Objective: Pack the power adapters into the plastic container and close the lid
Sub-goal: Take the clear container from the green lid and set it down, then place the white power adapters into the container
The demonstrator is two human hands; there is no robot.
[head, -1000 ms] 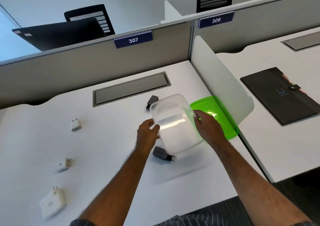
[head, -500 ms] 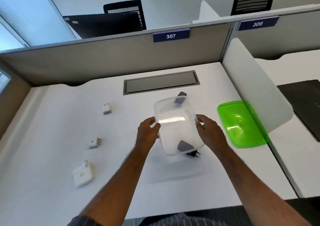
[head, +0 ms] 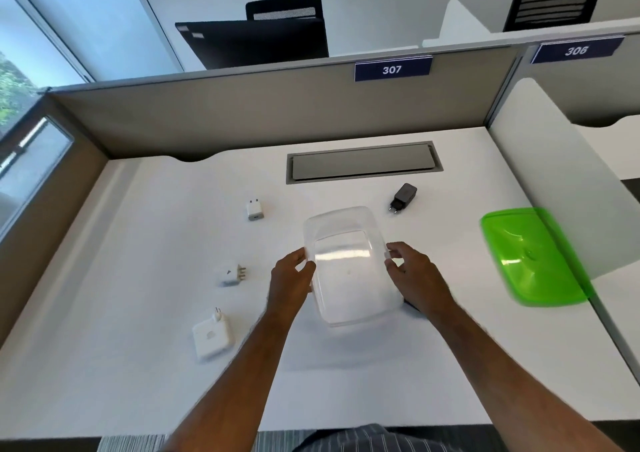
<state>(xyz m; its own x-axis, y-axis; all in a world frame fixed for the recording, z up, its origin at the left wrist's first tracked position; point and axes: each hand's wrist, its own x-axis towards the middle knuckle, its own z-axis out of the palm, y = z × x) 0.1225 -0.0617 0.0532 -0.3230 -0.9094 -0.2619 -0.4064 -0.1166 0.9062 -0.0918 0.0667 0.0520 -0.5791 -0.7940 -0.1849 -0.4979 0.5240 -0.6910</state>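
Both hands clamp the empty clear container (head: 348, 268), left hand (head: 290, 278) and right hand (head: 412, 275) on its long sides; white adapters (head: 212, 337) lie nearer the left.

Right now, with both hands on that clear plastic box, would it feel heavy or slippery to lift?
Probably light: the clear container looks thin-walled and empty. Its glossy surface shows glare, so it may be a bit slippery. The left hand and right hand hold opposite sides, which should steady it.
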